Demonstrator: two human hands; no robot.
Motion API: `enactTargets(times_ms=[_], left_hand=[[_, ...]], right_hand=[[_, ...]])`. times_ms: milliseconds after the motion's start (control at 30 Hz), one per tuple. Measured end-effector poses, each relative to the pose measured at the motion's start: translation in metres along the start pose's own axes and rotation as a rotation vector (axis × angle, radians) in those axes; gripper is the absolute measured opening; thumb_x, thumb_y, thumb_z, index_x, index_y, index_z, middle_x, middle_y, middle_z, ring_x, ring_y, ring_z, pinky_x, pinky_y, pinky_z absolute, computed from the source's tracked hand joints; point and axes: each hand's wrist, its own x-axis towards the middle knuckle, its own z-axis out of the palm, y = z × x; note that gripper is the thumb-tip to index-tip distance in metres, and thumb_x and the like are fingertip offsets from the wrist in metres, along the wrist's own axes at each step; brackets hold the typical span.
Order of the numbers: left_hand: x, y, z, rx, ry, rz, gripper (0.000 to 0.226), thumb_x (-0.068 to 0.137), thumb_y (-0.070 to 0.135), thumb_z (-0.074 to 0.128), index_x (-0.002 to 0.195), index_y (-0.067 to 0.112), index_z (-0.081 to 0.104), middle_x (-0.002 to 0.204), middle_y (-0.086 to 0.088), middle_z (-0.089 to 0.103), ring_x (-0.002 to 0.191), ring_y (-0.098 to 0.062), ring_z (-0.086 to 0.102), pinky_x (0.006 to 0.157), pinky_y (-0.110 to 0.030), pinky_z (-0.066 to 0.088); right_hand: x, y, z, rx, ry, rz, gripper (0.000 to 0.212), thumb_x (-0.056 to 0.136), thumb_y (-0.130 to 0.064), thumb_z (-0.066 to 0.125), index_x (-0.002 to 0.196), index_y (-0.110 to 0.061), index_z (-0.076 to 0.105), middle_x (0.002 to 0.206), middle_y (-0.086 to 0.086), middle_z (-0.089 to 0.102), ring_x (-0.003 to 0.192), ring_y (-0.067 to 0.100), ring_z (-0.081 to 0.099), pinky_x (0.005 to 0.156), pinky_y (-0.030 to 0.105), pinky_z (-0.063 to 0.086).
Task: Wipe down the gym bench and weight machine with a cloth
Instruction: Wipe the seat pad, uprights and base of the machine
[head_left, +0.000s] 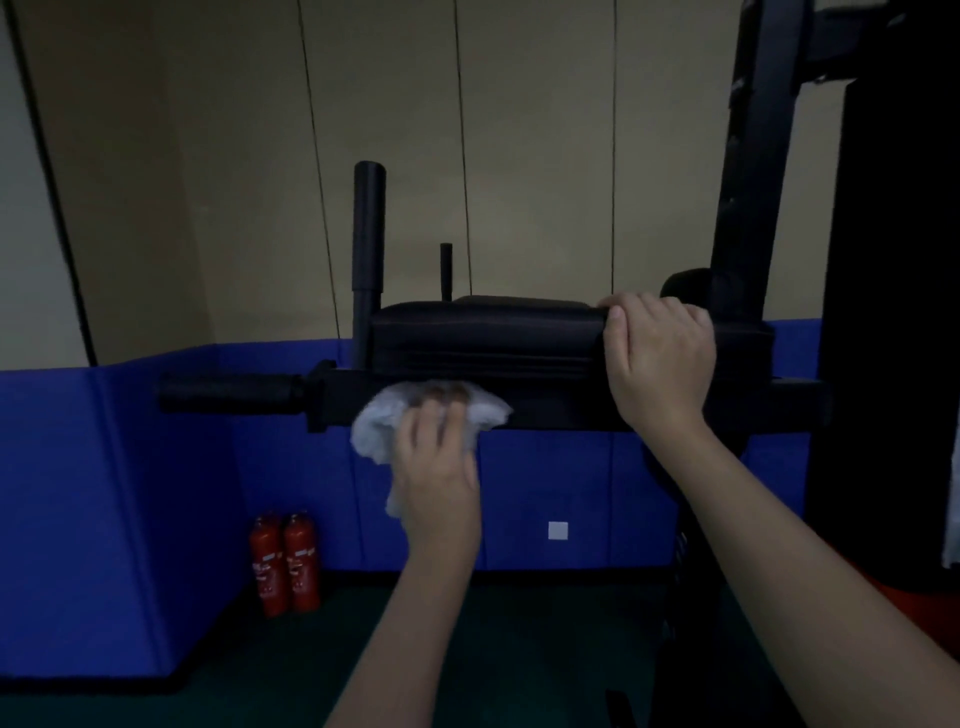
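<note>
Mid-task, the left hand (436, 467) presses a bunched cloth (382, 423) against the machine's bar (561, 410) while the right hand (657, 358) clasps the pad's (483, 338) edge; most surfaces likely remain.

**Dim gym corner**

Beige wall panels (535, 156) rise above blue padding (130, 493). Two red fire extinguishers (284, 564) stand on the dark green floor (260, 691) against the padding, near a small white wall plate (558, 530).
</note>
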Motion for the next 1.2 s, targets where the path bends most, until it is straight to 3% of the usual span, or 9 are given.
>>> enactTargets(times_ms=[167, 267, 433, 600, 767, 867, 967, 1033, 1200], left_hand=[[0.001, -0.003, -0.007, -0.214, -0.146, 0.295, 0.043, 0.071, 0.008, 0.041, 0.106, 0.003, 0.065, 0.106, -0.01, 0.063, 0.099, -0.018, 0.041, 0.086, -0.029, 0.04], [-0.021, -0.042, -0.009, -0.157, -0.413, 0.389, 0.043, 0.064, 0.01, 0.063, 0.107, 0.01, 0.064, 0.103, -0.006, 0.066, 0.097, -0.013, 0.041, 0.078, -0.022, 0.041], [-0.063, -0.117, -0.057, -0.42, -0.566, -0.24, 0.036, 0.088, -0.003, 0.052, 0.112, 0.022, 0.06, 0.112, 0.007, 0.059, 0.1, 0.004, 0.051, 0.087, -0.004, 0.034], [-0.077, -0.2, -0.114, -0.735, -0.605, -0.718, 0.021, 0.092, 0.016, 0.05, 0.109, 0.016, 0.063, 0.105, -0.007, 0.07, 0.096, -0.019, 0.066, 0.086, -0.034, 0.053], [-0.112, -0.257, -0.154, -0.976, -0.621, -1.032, 0.013, 0.082, 0.011, 0.06, 0.084, 0.013, 0.073, 0.079, -0.005, 0.071, 0.071, -0.015, 0.067, 0.063, -0.023, 0.053], [-0.137, -0.293, -0.17, -0.992, -0.549, -1.202, 0.012, 0.072, 0.006, 0.062, 0.079, 0.01, 0.071, 0.075, -0.005, 0.07, 0.066, -0.014, 0.066, 0.058, -0.023, 0.051], [-0.163, -0.326, -0.189, -0.964, -0.438, -1.379, 0.017, 0.078, 0.013, 0.062, 0.093, 0.005, 0.064, 0.087, -0.009, 0.069, 0.075, -0.017, 0.066, 0.064, -0.025, 0.053], [-0.184, -0.346, -0.197, -0.944, -0.367, -1.558, 0.024, 0.083, 0.022, 0.051, 0.096, 0.008, 0.065, 0.092, -0.01, 0.071, 0.08, -0.02, 0.068, 0.071, -0.028, 0.055], [-0.233, -0.384, -0.223, -0.71, -0.343, -1.7, 0.029, 0.077, 0.034, 0.067, 0.092, 0.009, 0.067, 0.088, -0.007, 0.072, 0.075, -0.018, 0.069, 0.069, -0.03, 0.054]], right_hand=[[-0.021, -0.024, 0.004, 0.09, 0.053, 0.12, 0.04, 0.094, -0.026, 0.03, 0.117, -0.008, 0.057, 0.116, 0.014, 0.061, 0.114, 0.029, 0.048, 0.107, 0.039, 0.02], [-0.057, -0.069, 0.002, 0.384, 0.0, 0.094, 0.044, 0.092, -0.025, 0.035, 0.133, -0.009, 0.042, 0.143, 0.008, 0.038, 0.136, 0.021, 0.023, 0.115, 0.032, 0.003], [-0.119, -0.143, 0.007, 0.849, -0.236, 0.044, 0.033, 0.086, -0.023, 0.043, 0.119, -0.02, 0.047, 0.118, -0.018, 0.044, 0.113, 0.007, 0.041, 0.097, 0.025, 0.031], [-0.181, -0.218, 0.057, 1.145, -0.918, 0.166, 0.047, 0.085, -0.026, 0.062, 0.118, -0.042, 0.034, 0.115, -0.035, 0.039, 0.107, -0.013, 0.041, 0.09, 0.005, 0.029], [-0.236, -0.279, 0.095, 1.429, -1.531, 0.225, 0.058, 0.076, -0.021, 0.075, 0.126, -0.03, 0.046, 0.124, -0.017, 0.055, 0.112, -0.007, 0.05, 0.089, 0.009, 0.041], [-0.262, -0.324, 0.107, 1.487, -1.616, 0.317, 0.039, 0.071, -0.012, 0.077, 0.106, -0.014, 0.06, 0.101, 0.0, 0.067, 0.093, 0.009, 0.063, 0.079, 0.027, 0.051], [-0.289, -0.365, 0.118, 1.417, -1.62, 0.349, 0.012, 0.077, -0.008, 0.073, 0.076, -0.014, 0.063, 0.073, -0.001, 0.064, 0.069, 0.003, 0.058, 0.058, 0.02, 0.046], [-0.309, -0.39, 0.127, 1.363, -1.63, 0.297, 0.021, 0.078, -0.014, 0.072, 0.063, -0.017, 0.058, 0.06, -0.007, 0.057, 0.054, -0.002, 0.05, 0.051, 0.016, 0.038], [-0.345, -0.456, 0.145, 1.258, -1.769, 0.124, 0.025, 0.08, -0.025, 0.07, 0.075, -0.009, 0.052, 0.066, -0.002, 0.055, 0.06, 0.01, 0.05, 0.051, 0.019, 0.037]])
